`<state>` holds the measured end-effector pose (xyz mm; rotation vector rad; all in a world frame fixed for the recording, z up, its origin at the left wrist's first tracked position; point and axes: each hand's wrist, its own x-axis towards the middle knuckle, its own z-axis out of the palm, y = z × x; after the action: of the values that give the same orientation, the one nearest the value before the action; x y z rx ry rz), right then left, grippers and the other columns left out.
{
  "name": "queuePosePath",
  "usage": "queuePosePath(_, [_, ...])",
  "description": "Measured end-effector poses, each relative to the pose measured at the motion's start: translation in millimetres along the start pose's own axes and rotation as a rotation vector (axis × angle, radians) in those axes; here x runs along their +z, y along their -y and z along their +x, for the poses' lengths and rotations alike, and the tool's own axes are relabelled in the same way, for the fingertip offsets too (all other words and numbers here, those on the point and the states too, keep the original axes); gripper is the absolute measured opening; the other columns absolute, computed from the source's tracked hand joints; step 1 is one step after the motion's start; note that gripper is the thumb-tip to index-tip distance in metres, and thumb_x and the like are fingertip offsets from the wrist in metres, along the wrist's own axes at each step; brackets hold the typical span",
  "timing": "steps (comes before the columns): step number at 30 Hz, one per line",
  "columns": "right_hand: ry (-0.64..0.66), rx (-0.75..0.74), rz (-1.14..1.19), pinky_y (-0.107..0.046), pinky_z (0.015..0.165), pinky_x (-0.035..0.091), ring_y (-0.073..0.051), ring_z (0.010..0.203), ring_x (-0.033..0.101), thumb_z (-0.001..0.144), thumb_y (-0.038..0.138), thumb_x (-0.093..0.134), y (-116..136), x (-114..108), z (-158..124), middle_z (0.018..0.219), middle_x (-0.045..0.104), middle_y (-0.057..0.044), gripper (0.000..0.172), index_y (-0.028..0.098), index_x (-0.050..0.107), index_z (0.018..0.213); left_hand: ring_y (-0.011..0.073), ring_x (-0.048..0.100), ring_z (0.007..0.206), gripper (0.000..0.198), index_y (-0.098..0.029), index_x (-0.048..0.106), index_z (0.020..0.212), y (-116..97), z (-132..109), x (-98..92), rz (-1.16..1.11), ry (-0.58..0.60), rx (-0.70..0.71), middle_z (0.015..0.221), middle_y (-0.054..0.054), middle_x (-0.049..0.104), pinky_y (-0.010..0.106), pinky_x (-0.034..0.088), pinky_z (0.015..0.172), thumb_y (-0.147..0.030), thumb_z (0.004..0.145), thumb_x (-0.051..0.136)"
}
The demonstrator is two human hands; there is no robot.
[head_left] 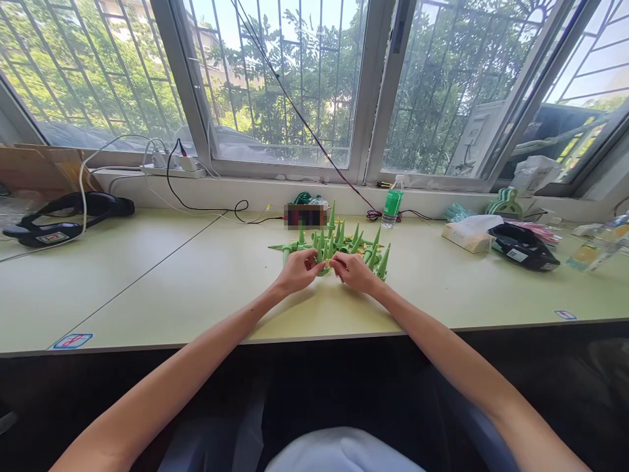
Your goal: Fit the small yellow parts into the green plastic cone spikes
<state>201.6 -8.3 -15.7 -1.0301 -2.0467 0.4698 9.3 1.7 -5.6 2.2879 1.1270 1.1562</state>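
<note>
Fingers of left hand (pixel 301 270) and right hand (pixel 356 272) pinch a small yellowish piece (pixel 327 263) between them; its shape is unreadable. It's at the near side of the green spikes (pixel 331 244), clustered on the tabletop (pixel 196 282). Keep the pinch light, tips opposed, knuckles clear of upright spikes.

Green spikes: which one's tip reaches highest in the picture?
The upright spike almost straight above the right hand's fingertips; its tip rises clear of all the others.
</note>
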Motion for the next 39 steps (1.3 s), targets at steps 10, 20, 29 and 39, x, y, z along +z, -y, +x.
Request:
queuePosePath(10, [-0.033,-0.026,0.017,-0.025,0.06,0.039,-0.012,0.056,0.05,0.093,0.033,0.055,4.5,-2.4,-1.1,0.072,0.062,0.0,0.015,0.019,0.056,0.088,0.0084,0.04,0.052,0.035,-0.018,0.041,0.063,-0.2,1.2,0.2,-0.02,-0.03,-0.05,0.057,-0.004,0.047,0.023,0.031,0.051,-0.04,0.08,0.063])
queuePosePath(20, [-0.013,0.019,-0.007,-0.025,0.062,0.039,-0.012,0.056,0.052,0.1,0.039,0.04,-0.2,-0.9,-0.2,0.062,0.06,0.0,0.038,0.019,0.053,0.071,0.0085,0.039,0.052,0.036,-0.019,0.04,0.064,-2.7,0.0,-0.1,-0.024,-0.024,-0.012,0.057,-0.004,0.046,0.023,0.031,0.051,-0.04,0.08,0.063])
queuePosePath(29, [-0.027,-0.034,0.023,-0.026,0.06,0.04,-0.012,0.059,0.05,0.094,0.034,0.052,1.6,-1.7,-0.6,0.074,0.062,-0.001,0.017,0.019,0.056,0.088,0.0085,0.04,0.051,0.036,-0.018,0.042,0.064,-1.4,0.6,-0.7,-0.036,-0.055,-0.016,0.057,-0.004,0.047,0.023,0.031,0.05,-0.042,0.08,0.063])
queuePosePath(39, [-0.013,-0.019,0.017,-0.025,0.061,0.038,-0.011,0.055,0.05,0.099,0.039,0.044,2.3,-1.9,-1.4,0.06,0.057,0.001,0.036,0.019,0.05,0.069,0.0084,0.035,0.05,0.029,-0.016,0.069,0.084,-1.1,-0.7,-2.7,-0.126,0.031,0.003,0.054,-0.005,0.041,0.022,0.03,0.048,-0.044,0.08,0.068])
